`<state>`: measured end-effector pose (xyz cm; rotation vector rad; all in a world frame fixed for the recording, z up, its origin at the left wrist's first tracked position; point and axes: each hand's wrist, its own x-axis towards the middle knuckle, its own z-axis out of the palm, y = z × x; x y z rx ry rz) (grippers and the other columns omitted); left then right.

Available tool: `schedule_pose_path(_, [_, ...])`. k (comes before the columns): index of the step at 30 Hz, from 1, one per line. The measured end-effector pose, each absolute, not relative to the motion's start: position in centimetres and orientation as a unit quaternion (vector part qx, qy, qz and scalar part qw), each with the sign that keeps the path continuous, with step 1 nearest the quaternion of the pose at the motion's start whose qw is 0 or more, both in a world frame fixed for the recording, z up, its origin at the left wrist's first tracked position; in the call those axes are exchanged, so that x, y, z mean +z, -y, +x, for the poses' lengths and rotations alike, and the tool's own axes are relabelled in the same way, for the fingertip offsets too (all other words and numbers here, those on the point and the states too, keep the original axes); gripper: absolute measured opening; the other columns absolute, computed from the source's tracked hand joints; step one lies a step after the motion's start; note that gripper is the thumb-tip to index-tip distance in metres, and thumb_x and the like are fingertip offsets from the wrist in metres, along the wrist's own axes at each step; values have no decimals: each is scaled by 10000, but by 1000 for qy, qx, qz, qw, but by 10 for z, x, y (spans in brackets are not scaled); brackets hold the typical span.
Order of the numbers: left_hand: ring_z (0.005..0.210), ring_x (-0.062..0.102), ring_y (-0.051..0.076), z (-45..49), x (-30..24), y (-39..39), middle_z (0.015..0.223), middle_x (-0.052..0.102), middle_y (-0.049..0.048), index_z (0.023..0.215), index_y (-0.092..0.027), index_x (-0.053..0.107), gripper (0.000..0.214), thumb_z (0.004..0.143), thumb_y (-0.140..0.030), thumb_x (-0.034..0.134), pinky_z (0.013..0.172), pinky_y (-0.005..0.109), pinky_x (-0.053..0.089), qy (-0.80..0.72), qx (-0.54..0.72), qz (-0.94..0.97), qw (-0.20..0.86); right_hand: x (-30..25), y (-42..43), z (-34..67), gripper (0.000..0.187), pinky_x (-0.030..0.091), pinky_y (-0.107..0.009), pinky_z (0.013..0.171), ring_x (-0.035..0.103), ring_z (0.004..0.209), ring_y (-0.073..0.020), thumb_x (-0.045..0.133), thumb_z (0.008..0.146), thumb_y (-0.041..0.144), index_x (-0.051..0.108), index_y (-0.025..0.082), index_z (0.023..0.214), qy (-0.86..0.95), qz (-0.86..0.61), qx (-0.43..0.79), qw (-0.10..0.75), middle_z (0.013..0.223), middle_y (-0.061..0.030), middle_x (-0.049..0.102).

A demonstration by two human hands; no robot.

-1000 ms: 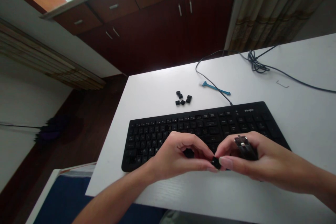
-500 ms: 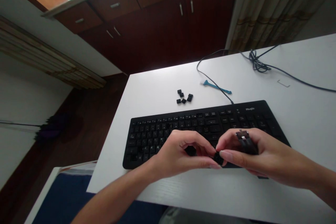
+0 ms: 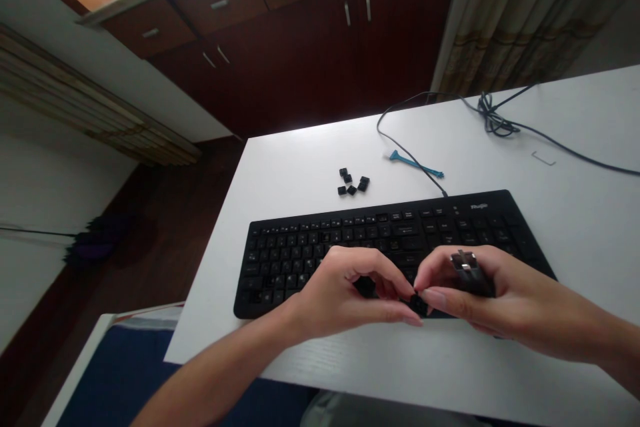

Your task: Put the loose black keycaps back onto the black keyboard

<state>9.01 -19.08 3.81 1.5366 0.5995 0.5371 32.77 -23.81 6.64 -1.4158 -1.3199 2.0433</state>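
Observation:
A small black keycap (image 3: 419,304) is pinched between the fingertips of my left hand (image 3: 357,290) and my right hand (image 3: 473,290), over the front edge of the black keyboard (image 3: 295,221). Tucked in the palm of my right hand is a black tool with a metal end (image 3: 467,267), which looks like a keycap puller. Both hands are closed, and they hide part of the keys. Several keys are gone from the keyboard, leaving dark gaps. Behind it, several loose keycaps (image 3: 351,190) lie in a small group.
A blue brush (image 3: 417,164) lies behind the keyboard, crossed by its black cable (image 3: 400,149). The coiled part of the cable rests near the table's back edge. A thin bent metal wire (image 3: 543,158) is at the right on the white table (image 3: 215,300).
The keycap has turned slightly between my fingertips, and the tool in my right hand has tilted a little. My view has shifted slightly. The loose keycaps stay where they were.

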Motion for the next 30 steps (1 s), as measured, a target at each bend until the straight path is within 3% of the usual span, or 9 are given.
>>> schedule_pose_path(9, [706,668,111,93,41,190,842,730,73,952,-98,748,265,735,-190,869,674,195,565,-259,247,693,626,70,239,324,239,288,-181,456,383,546,-56,752,850,368,707,210,1024,440,-504,715,201,756,19,568])
schedule_pose_path(15, [708,674,111,91,38,190,852,723,65,948,-105,750,264,714,-133,869,673,189,566,-264,236,667,656,71,239,324,246,262,-194,457,354,525,-62,755,848,406,710,190,957,438,-502,718,203,637,41,464])
schedule_pose_path(30, [671,652,111,90,38,191,795,715,61,882,-103,742,285,667,-186,910,636,191,546,-267,229,673,650,69,240,324,221,280,-193,460,370,535,-67,758,840,394,727,206,952,447,-507,710,200,661,30,502])
